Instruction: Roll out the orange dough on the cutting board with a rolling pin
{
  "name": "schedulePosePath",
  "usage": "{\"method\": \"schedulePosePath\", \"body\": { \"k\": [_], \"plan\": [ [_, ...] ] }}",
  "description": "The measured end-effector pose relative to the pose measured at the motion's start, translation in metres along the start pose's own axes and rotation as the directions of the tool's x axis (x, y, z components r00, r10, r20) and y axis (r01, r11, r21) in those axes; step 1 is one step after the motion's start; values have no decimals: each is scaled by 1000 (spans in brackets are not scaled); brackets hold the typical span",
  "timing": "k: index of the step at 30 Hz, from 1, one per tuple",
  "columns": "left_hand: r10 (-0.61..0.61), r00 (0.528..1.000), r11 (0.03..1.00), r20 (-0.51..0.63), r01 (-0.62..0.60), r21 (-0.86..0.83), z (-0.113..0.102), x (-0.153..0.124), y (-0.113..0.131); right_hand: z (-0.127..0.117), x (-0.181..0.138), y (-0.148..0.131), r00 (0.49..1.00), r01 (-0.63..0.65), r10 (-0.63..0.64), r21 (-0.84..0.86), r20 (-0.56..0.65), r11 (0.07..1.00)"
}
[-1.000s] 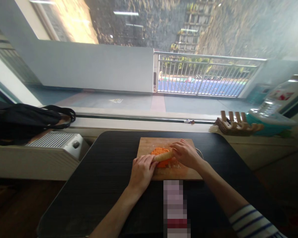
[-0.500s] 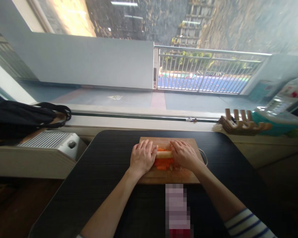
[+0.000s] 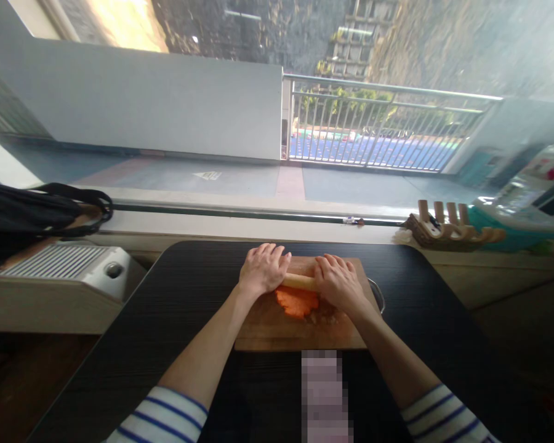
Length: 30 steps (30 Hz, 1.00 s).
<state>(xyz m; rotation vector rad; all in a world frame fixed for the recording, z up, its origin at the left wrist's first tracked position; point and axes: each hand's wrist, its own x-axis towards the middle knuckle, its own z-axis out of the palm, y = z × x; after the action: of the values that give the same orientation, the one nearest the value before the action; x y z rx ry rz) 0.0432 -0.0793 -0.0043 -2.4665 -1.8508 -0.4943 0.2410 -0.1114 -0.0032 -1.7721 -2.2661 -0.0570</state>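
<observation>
I've got left hand point(image 3: 264, 269) and right hand point(image 3: 340, 282) apart, draped over the rolling pin point(image 3: 300, 282), whether clamped I can't tell; it's at the far edge of the orange dough point(image 3: 297, 302), on the board point(image 3: 270, 335)!

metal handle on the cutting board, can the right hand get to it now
Probably yes: the metal handle sticks out beside the right hand with its outer curve uncovered, though that hand would first have to leave the rolling pin.
</observation>
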Motion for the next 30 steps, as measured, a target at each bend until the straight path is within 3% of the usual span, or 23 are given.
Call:
{"method": "schedulePosePath", "body": {
  "k": [4, 11, 15, 30],
  "plan": [
    [53, 999, 998, 6, -53, 39, -3, -17, 2, 1, -7, -4, 998, 15, -16, -25, -57, 1000],
    [88, 996, 993, -16, -87, 79, -14, -62, 14, -2, -36, -9, 997, 74, -73, 18, -33, 997],
    [99, 995, 992, -2, -99, 73, -14, -73, 14, -5, -49, -13, 993, 103, -102, 27, -60, 994],
    [-22, 985, 994, 173, 3, 106, -14, -29, 14, -10, -45, -21, 999, 28, -30, -64, -30, 998]
  ]
}}
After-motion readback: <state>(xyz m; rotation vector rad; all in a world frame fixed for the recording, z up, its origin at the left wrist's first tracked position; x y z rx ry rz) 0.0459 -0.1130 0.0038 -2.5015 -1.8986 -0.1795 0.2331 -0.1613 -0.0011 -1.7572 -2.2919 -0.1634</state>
